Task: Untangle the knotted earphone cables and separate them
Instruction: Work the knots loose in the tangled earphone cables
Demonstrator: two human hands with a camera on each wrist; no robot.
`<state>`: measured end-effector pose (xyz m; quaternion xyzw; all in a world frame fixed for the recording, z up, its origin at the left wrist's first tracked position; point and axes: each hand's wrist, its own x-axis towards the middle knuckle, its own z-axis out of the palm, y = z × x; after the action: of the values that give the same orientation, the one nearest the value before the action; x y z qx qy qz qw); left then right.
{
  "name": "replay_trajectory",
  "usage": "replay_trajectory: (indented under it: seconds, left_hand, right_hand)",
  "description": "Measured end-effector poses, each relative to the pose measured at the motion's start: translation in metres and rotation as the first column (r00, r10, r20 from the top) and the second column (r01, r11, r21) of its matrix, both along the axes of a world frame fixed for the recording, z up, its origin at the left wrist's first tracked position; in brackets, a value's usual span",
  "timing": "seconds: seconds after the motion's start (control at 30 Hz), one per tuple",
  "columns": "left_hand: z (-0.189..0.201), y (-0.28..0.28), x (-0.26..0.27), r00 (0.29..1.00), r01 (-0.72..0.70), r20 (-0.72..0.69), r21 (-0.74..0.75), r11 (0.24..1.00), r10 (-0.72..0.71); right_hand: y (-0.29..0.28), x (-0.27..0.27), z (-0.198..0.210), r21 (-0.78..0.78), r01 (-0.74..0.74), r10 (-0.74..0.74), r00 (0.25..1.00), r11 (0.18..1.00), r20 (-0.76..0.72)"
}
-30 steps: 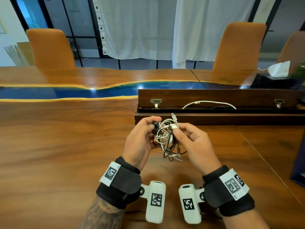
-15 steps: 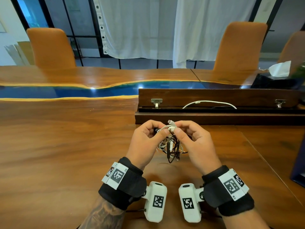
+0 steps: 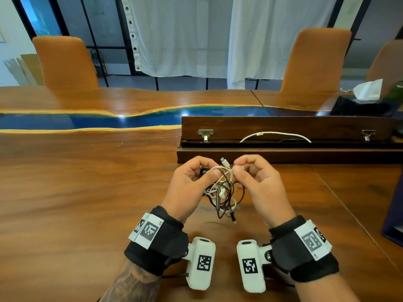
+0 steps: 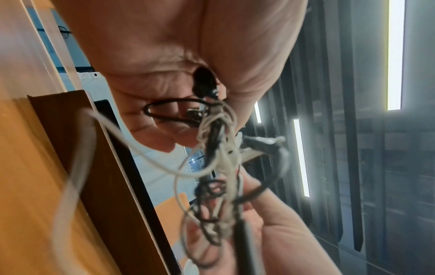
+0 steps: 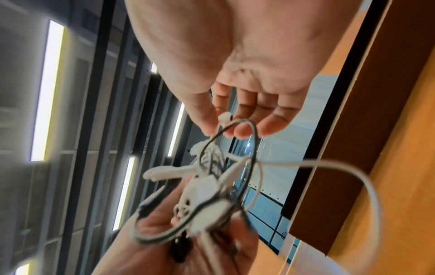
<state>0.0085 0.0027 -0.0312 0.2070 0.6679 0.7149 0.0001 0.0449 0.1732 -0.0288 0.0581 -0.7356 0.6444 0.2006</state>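
Both hands grasp the knot: left hand point(image 3: 189, 185) clamps the black-and-white earphone tangle point(image 3: 224, 190), right hand point(image 3: 257, 184) pinches a white strand, above the table point(image 3: 87, 192) near its front edge. Best to feed loops through slack, never yank.

Legible text is limited to the wrist bands: "L5" beside the square code on the left band point(image 3: 150, 231); the right band point(image 3: 312, 241) carries small characters too blurred to read
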Motion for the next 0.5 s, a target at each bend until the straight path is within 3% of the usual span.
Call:
replay_trajectory:
  seconds: [0.17, 0.27, 0.4, 0.5]
  left_hand:
    - [0.003, -0.009, -0.003, 0.999, 0.023, 0.030, -0.005, 1.000, -0.023]
    - [0.005, -0.012, -0.002, 0.997, 0.059, 0.053, -0.024, 0.998, -0.057]
    - [0.005, -0.012, -0.001, 0.997, 0.051, 0.051, 0.005, 0.999, -0.051]
    - [0.006, -0.009, -0.001, 0.999, 0.024, 0.040, 0.036, 0.999, -0.025]
  right_hand:
    - [0.024, -0.009, -0.001, -0.216, 0.309, -0.330, 0.941, 0.926, -0.070]
    - [0.028, -0.010, -0.001, -0.252, 0.412, -0.443, 0.893, 0.876, -0.079]
    - [0.026, -0.009, -0.005, -0.156, 0.414, -0.430, 0.899, 0.897, -0.085]
    - [0.023, -0.008, -0.005, -0.084, 0.252, -0.254, 0.967, 0.964, -0.025]
